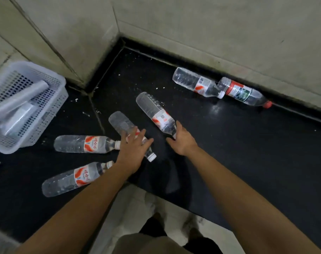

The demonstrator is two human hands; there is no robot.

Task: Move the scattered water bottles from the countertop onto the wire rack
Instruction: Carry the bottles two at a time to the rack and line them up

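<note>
Head view: six water bottles [73, 143] lie flat on the black countertop [229, 143], all to the right of the white basket [53, 107]. Left hand [133, 149] rests, fingers spread, on one bottle [119, 123]. Right hand [181, 140] covers the next bottle's [156, 114] cap; grip hidden. Both caps point at the person.

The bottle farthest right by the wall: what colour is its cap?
Its cap is red, clearest in the head view.

The left hand [132, 152] covers the label of one bottle [119, 122]; the basket [54, 107] runs off the left edge.
</note>
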